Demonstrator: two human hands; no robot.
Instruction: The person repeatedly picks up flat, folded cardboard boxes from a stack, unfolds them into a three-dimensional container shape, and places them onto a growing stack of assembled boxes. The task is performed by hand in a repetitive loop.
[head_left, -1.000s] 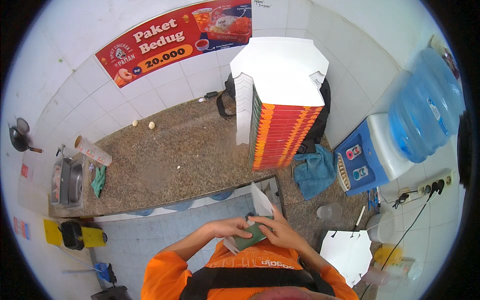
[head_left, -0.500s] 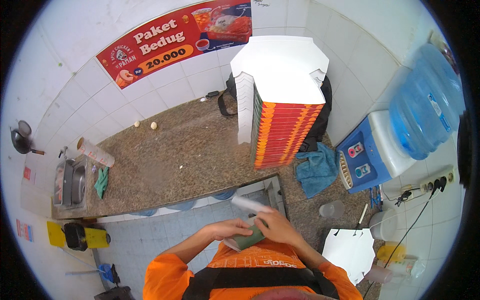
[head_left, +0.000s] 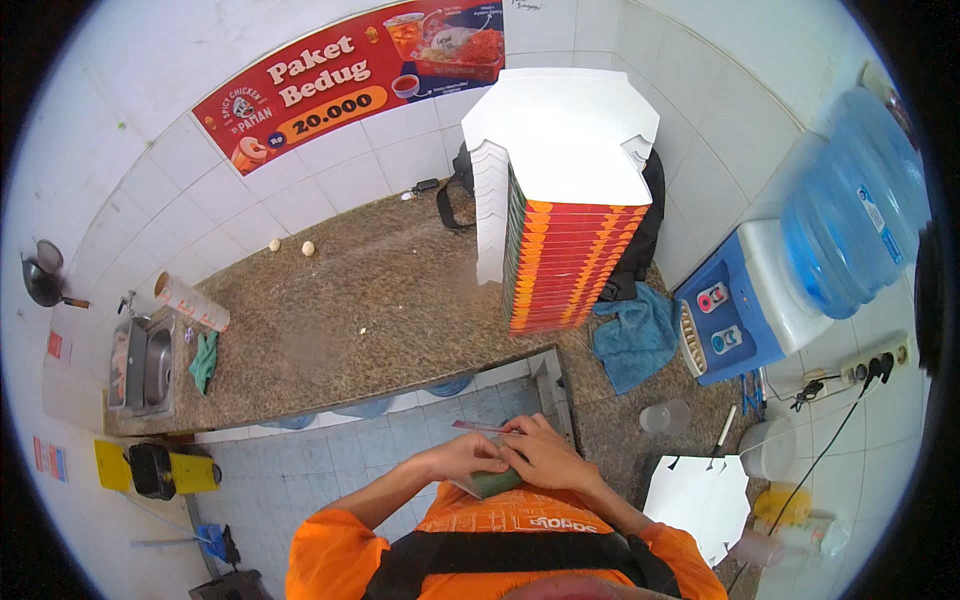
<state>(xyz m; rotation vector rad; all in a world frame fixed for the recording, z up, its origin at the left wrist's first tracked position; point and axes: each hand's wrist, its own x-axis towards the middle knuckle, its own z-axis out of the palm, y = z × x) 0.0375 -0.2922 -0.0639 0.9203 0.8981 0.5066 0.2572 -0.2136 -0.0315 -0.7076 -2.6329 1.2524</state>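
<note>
Close against my body I hold a small cardboard food box, part folded, with a green side toward me and a thin red-edged panel at its far side. My left hand pinches its left part. My right hand lies over its right part, fingers bent around the card. Much of the box is hidden behind my fingers. Ahead on the counter stands a tall stack of folded cardboard boxes, red and orange in front with white open lids.
A granite counter runs from the sink to the stack. To the right are a blue cloth, a water dispenser, a clear cup and a flat white card sheet. A green cloth lies by the sink.
The white flap that stuck up blurred beyond my right hand has swung down and now shows as a thin red-edged panel. My right hand has shifted slightly over the box.
</note>
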